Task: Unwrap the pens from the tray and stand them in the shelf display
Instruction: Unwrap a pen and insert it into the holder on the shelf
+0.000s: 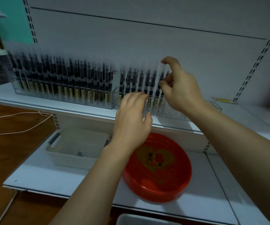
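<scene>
Two clear acrylic displays stand on the upper shelf: a long left one [63,98] packed with upright dark pens, and a right one [176,113] holding several pens at its left end. My right hand [179,90] pinches one upright pen [161,78] at the end of that row, index finger on its clear cap top, thumb lower on the barrel. My left hand [132,117] hovers with relaxed fingers in front of the right display, fingertips near the pens' lower ends. The red oval tray [176,184] with gold hearts sits on the lower shelf, no pens visible in it.
A white perforated basket [76,150] stands left of the tray with a small scrap inside. Another white basket rim [140,220] shows below. A white cord [17,120] loops over the brown surface at left. A yellow label [225,100] lies on the upper shelf at right.
</scene>
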Motion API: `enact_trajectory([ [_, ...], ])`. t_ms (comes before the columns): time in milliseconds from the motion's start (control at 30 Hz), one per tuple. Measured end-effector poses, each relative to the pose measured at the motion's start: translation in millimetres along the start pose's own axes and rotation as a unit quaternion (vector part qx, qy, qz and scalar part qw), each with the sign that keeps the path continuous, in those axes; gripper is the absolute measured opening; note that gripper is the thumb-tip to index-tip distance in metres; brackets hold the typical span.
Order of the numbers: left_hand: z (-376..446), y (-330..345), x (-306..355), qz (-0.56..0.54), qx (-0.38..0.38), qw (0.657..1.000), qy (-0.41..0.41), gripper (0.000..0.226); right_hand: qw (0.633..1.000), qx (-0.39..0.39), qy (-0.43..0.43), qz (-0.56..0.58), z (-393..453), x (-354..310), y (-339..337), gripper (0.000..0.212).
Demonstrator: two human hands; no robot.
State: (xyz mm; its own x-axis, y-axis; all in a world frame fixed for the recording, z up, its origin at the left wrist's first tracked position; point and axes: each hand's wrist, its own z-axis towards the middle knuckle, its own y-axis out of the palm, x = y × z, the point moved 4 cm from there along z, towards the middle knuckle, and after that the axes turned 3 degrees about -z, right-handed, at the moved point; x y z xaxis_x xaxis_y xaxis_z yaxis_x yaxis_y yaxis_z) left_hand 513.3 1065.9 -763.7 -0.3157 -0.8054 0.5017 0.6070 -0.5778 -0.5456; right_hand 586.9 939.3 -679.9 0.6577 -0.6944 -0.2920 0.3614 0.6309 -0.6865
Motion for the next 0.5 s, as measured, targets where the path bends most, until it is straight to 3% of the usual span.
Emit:
enact_trajectory([
  [167,0,-3,3,-0.051,-0.002,0.999,-0.014,0.049,1.0,0.019,0.01,0.019,-12,4,2,0.06],
  [267,-3,-9,7,-0.143,0.043,0.987,-0.05,0.041,0.998,0.054,0.019,0.038,-24,6,0,0.061],
  [367,-10,-14,11,-0.196,0.087,0.975,-0.065,0.027,0.989,0.122,0.04,0.078,-48,4,-6,0.051],
  [500,-29,-2,10,-0.273,0.066,0.954,-0.104,0.005,0.961,0.196,0.083,0.175,-100,0,-5,0.033],
])
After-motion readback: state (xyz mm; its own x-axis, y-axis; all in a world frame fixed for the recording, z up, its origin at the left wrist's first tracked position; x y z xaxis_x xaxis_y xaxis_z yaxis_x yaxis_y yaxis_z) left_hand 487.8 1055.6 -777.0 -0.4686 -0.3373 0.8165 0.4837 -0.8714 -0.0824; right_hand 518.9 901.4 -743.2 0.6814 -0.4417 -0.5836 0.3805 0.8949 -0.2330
